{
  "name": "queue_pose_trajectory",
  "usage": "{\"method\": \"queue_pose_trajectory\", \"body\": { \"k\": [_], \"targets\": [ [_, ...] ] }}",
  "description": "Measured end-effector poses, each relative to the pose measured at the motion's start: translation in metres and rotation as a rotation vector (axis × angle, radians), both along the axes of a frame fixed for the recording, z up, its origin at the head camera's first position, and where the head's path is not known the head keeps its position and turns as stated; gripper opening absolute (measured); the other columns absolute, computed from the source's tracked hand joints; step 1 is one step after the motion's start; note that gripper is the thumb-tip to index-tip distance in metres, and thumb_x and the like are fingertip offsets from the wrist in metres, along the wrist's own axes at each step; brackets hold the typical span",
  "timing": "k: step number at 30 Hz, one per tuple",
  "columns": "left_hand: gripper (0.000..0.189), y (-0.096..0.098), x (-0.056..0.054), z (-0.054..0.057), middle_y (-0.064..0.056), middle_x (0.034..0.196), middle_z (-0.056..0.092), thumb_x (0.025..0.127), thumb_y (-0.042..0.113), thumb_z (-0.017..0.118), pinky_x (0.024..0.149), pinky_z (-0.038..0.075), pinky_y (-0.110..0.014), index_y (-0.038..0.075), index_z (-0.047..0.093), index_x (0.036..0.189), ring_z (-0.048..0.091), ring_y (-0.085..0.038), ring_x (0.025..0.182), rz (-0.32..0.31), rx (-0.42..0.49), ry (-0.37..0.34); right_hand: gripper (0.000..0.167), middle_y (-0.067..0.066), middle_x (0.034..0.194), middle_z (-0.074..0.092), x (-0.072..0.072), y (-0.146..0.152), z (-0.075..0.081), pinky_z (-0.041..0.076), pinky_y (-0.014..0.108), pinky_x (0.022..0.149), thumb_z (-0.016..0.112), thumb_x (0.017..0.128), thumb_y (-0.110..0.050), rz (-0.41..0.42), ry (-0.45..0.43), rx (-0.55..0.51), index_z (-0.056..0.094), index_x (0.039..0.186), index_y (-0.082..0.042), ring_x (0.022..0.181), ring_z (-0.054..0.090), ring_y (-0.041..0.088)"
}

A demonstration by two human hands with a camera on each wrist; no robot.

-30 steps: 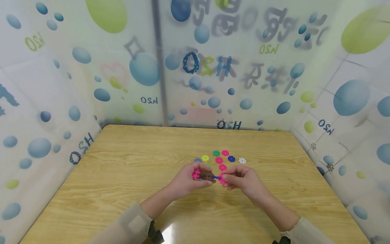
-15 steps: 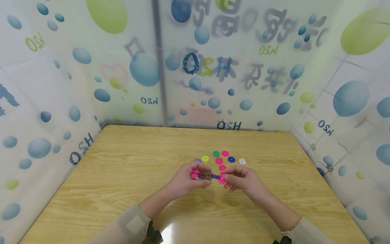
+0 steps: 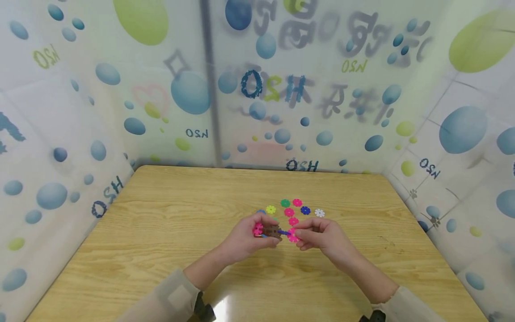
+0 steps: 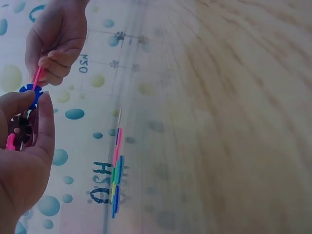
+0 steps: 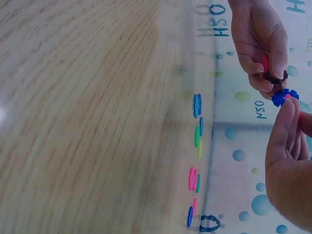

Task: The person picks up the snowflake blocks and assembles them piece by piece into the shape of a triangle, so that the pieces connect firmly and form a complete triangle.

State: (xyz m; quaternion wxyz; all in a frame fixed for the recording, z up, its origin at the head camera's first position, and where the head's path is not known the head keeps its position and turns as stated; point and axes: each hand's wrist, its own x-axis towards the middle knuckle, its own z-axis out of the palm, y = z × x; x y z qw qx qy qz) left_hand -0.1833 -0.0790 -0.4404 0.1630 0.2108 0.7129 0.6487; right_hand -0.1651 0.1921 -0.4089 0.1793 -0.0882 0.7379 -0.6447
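My left hand [image 3: 245,235] holds a small assembly of interlocking plastic discs between its thumb and fingers, above the table. In it are brown discs [image 3: 274,231], a pink disc [image 3: 257,229] near the palm and a dark blue disc [image 4: 33,93] at the end toward my right hand. My right hand [image 3: 323,237] pinches another pink disc [image 3: 293,236] between thumb and fingers. This pink disc meets the blue one edge to edge, set crosswise to it, as the right wrist view also shows at the blue disc [image 5: 283,97].
Loose discs lie on the wooden table [image 3: 181,201] just beyond my hands: yellow [image 3: 271,209], green [image 3: 285,203], several pink [image 3: 289,212], dark blue [image 3: 305,210] and white [image 3: 319,213]. Patterned sheets [image 3: 257,134] wall in the table's back and sides.
Both hands stay almost in place. The joined discs between them have tilted slightly and shifted a little to the left. Loose discs on the table have not moved.
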Motion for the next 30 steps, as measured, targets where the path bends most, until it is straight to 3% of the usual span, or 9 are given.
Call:
{"method": "queue_pose_trajectory", "body": {
  "k": [9, 16, 24, 30],
  "targets": [
    [0.041, -0.002, 0.0, 0.001, -0.011, 0.127, 0.075, 0.098, 0.011, 0.082, 0.091, 0.066, -0.031, 0.006, 0.065, 0.136, 0.074, -0.021, 0.113, 0.021, -0.049, 0.02, 0.033, 0.0, 0.099, 0.078, -0.001, -0.001, -0.003, 0.068, 0.032, 0.086, 0.074, 0.106, -0.019, -0.005, -0.009, -0.015, 0.071, 0.128, 0.006, 0.09, 0.078, 0.013],
    [0.052, -0.003, -0.002, 0.004, -0.014, 0.123, 0.074, 0.095, 0.01, 0.085, 0.089, 0.065, -0.03, 0.005, 0.054, 0.136, 0.076, -0.025, 0.111, 0.098, -0.067, 0.008, 0.036, 0.001, 0.103, 0.078, 0.0, -0.001, -0.004, 0.067, 0.033, 0.089, 0.074, 0.106, -0.02, 0.027, -0.018, -0.023, 0.068, 0.132, 0.005, 0.094, 0.077, 0.015],
    [0.081, -0.003, -0.005, 0.008, -0.018, 0.133, 0.068, 0.093, -0.003, 0.082, 0.092, 0.066, -0.032, 0.008, 0.036, 0.159, 0.074, -0.02, 0.112, 0.13, 0.087, -0.051, 0.031, 0.006, 0.101, 0.079, 0.004, -0.004, -0.006, 0.068, 0.035, 0.088, 0.075, 0.105, -0.017, 0.057, -0.063, -0.054, 0.065, 0.126, 0.003, 0.093, 0.079, 0.017],
    [0.071, -0.002, -0.006, 0.007, -0.024, 0.144, 0.067, 0.102, 0.007, 0.077, 0.094, 0.066, -0.034, 0.007, 0.037, 0.16, 0.074, -0.019, 0.116, 0.128, 0.145, -0.08, 0.028, 0.009, 0.102, 0.082, 0.006, -0.01, -0.011, 0.068, 0.036, 0.085, 0.076, 0.105, -0.019, 0.07, -0.083, -0.046, 0.066, 0.121, 0.002, 0.09, 0.081, 0.018]
  ]
}}
